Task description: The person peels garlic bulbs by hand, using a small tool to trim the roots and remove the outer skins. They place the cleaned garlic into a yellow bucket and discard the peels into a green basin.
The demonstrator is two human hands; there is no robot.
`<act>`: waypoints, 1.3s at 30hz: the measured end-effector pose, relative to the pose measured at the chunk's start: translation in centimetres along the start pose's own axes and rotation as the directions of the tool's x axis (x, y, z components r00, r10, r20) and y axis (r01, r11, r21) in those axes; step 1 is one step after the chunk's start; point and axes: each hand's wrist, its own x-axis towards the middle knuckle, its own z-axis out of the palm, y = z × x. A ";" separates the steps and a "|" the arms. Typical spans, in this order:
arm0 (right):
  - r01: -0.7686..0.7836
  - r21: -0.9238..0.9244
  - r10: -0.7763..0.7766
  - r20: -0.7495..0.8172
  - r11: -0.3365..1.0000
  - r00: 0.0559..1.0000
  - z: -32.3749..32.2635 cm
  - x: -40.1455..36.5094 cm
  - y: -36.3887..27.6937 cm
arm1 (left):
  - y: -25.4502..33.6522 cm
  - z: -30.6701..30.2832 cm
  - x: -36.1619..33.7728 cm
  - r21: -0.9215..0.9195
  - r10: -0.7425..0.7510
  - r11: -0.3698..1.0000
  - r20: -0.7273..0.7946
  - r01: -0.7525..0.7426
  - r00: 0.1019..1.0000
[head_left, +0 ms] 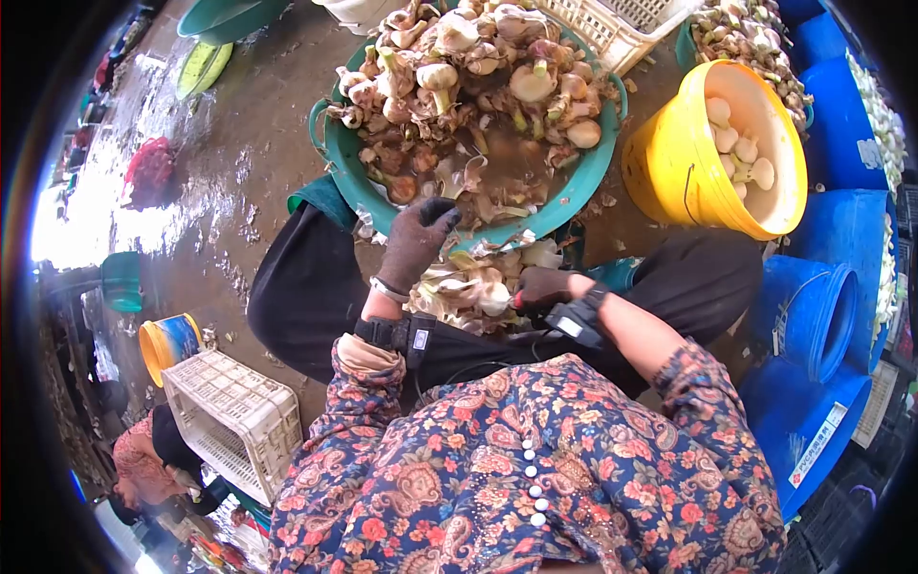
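Observation:
My left hand (pixel 421 241), in a dark glove, is raised at the near rim of a green basin (pixel 323 134). Its fingers are curled together, and anything inside them is hidden. Lower and to the right, my right hand (pixel 543 289), also gloved, is closed over my lap; a small red bit shows at its edge, too little to identify. Between and below the hands lies a heap of garlic peelings (pixel 454 292), with a pale garlic bulb (pixel 494 298) near my right hand. Unpeeled garlic bulbs (pixel 459 57) are piled in the basin above brown water with loose skins.
A yellow bucket (pixel 665 143) with peeled bulbs stands right of the basin. Blue barrels (pixel 813 316) line the right side. White crates stand behind the basin (pixel 612 33) and at lower left (pixel 229 411). Another person (pixel 143 459) bends at far lower left. The floor (pixel 249 124) is wet.

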 end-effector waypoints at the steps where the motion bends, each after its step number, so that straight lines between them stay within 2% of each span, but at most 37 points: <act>1: -0.003 0.126 0.012 -0.070 0.992 0.997 -0.7 -1.4 0.0 | 0.1 0.0 -0.1 -0.006 -0.001 1.000 0.010 0.001 1.000; 2: 0.004 0.250 0.033 -0.143 0.968 0.989 -1.4 -2.7 -0.6 | 0.3 0.0 -0.2 -0.008 0.043 0.999 0.046 -0.043 0.998; 3: 0.006 0.241 0.033 -0.157 0.970 0.987 -2.0 -3.9 -1.3 | 0.8 0.0 -0.4 -0.072 0.003 0.997 0.109 0.005 0.994; 5: 0.145 0.556 0.022 -0.282 0.819 0.959 -3.1 -6.5 -3.3 | 3.0 0.2 -1.4 -0.199 -0.064 0.974 0.237 0.113 0.969; 6: 0.152 0.548 0.021 -0.296 0.822 0.955 -3.3 -7.3 -3.9 | 3.5 0.2 -1.9 -0.258 -0.087 0.952 0.288 0.165 0.954; 8: 0.292 0.628 -0.003 -0.419 0.721 0.908 -3.4 -8.2 -5.0 | 4.8 0.2 -2.7 -0.213 0.015 0.974 0.424 0.083 0.906; 10: 0.334 0.607 -0.019 -0.464 0.722 0.885 -3.2 -8.2 -5.9 | 5.7 0.7 -3.7 -0.241 0.019 0.966 0.426 0.094 0.904; 12: 0.474 0.590 -0.043 -0.596 0.653 0.802 -2.7 -7.7 -6.2 | 6.3 0.9 -4.4 -0.265 0.102 0.964 0.322 -0.014 0.941; 13: 0.421 0.654 0.008 -0.547 0.629 0.837 -2.5 -7.7 -6.3 | 6.2 0.6 -4.3 -0.229 0.002 0.971 0.310 0.073 0.951; 14: 0.427 0.647 0.000 -0.550 0.632 0.835 -2.3 -7.8 -6.5 | 5.8 0.4 -4.3 -0.227 0.007 0.972 0.304 0.065 0.953; 15: 0.401 0.851 0.024 -0.434 0.340 0.900 -2.3 -7.9 -6.7 | 5.3 0.4 -4.3 -0.268 -0.066 0.954 0.248 0.134 0.966; 16: 0.309 0.951 0.004 -0.309 0.010 0.951 -2.3 -8.1 -6.9 | 4.7 0.4 -4.2 -0.313 -0.142 0.928 0.196 0.199 0.970; 17: 0.275 0.948 0.002 -0.279 -0.158 0.960 -2.7 -8.6 -8.2 | 4.2 0.4 -4.0 -0.327 -0.164 0.922 0.150 0.205 0.975; 18: 0.282 0.946 0.002 -0.286 -0.158 0.958 -2.4 -8.2 -7.6 | 3.7 0.4 -3.8 -0.324 -0.159 0.925 0.152 0.201 0.976; 20: 0.235 0.926 -0.080 -0.269 -0.297 0.960 -2.2 -7.3 -6.2 | 2.4 0.1 -3.2 -0.105 -0.091 0.990 -0.020 0.089 0.996; 21: 0.257 0.933 -0.002 -0.266 -0.250 0.964 -2.2 -7.3 -5.9 | 0.4 -0.2 -2.6 0.140 0.057 0.989 -0.121 -0.040 0.991; 22: 0.253 0.936 -0.007 -0.263 -0.246 0.965 -2.6 -7.5 -5.6 | 0.2 -0.9 -2.4 0.139 0.056 0.989 -0.129 -0.038 0.990; 23: 0.315 0.947 0.163 -0.302 -0.062 0.939 -3.3 -7.6 -5.1 | 0.1 -1.6 -1.8 0.382 0.056 0.924 -0.123 -0.005 0.991; 24: 0.338 0.932 0.316 -0.362 0.129 0.877 -3.9 -7.8 -4.6 | 0.0 -2.3 -1.1 0.600 0.051 0.800 -0.117 0.030 0.992; 25: 0.505 0.826 0.293 -0.561 0.249 0.774 -4.8 -8.9 -5.1 | -0.9 -2.8 0.2 0.526 -0.032 0.844 -0.147 0.106 0.989; 26: 0.631 0.776 0.063 -0.630 -0.005 0.774 -5.9 -9.6 -4.0 | -1.6 -2.9 1.1 0.523 -0.036 0.845 -0.157 0.114 0.987; 27: 0.725 0.664 0.165 -0.706 -0.183 0.688 -6.1 -10.4 -3.4 | -2.3 -2.8 2.0 0.527 0.012 0.845 -0.180 0.086 0.984; 28: 0.821 0.523 -0.052 -0.849 -0.227 0.526 -7.4 -11.8 -4.1 | -3.2 -2.8 3.2 0.533 0.059 0.844 -0.199 0.058 0.978; 30: 0.797 0.494 -0.166 -0.869 -0.347 0.466 -9.6 -13.9 -5.7 | -6.5 -2.1 6.3 0.516 -0.004 0.853 -0.147 0.080 0.989; 31: 0.797 0.537 -0.140 -0.843 -0.277 0.519 -10.1 -13.7 -5.4 | -7.2 -1.3 7.6 0.617 -0.058 0.772 -0.171 0.153 0.984; 32: 0.801 0.531 -0.140 -0.847 -0.276 0.513 -10.0 -12.5 -4.4 | -6.0 -0.4 8.3 0.705 -0.104 0.676 -0.199 0.216 0.974; 33: 0.777 0.605 0.035 -0.785 -0.175 0.619 -9.3 -10.5 -2.9 | -4.9 -0.1 8.7 0.753 -0.221 0.619 -0.106 0.223 0.970; 34: 0.723 0.685 0.222 -0.695 -0.088 0.684 -8.7 -9.3 -2.2 | -6.3 0.7 9.7 0.753 -0.220 0.621 -0.101 0.219 0.970; 35: 0.652 0.754 0.271 -0.645 0.076 0.714 -8.2 -8.5 -2.8 | -8.9 1.9 10.8 0.669 -0.204 0.716 -0.075 0.201 0.976; 36: 0.649 0.757 0.278 -0.641 0.076 0.716 -7.6 -7.4 -2.2 | -10.6 2.9 11.4 0.572 -0.187 0.799 -0.052 0.183 0.981; 37: 0.591 0.807 0.277 -0.571 0.014 0.773 -6.8 -5.7 -0.8 | -11.0 4.0 11.5 0.570 -0.193 0.800 -0.048 0.185 0.980; 38: 0.525 0.849 0.272 -0.494 -0.051 0.826 -6.4 -4.6 -0.5 | -11.2 5.4 11.3 0.425 -0.192 0.896 0.119 0.125 0.974; 39: 0.516 0.854 0.279 -0.483 -0.058 0.830 -6.1 -4.0 0.0 | -11.5 6.8 10.8 0.256 -0.164 0.962 0.281 0.091 0.946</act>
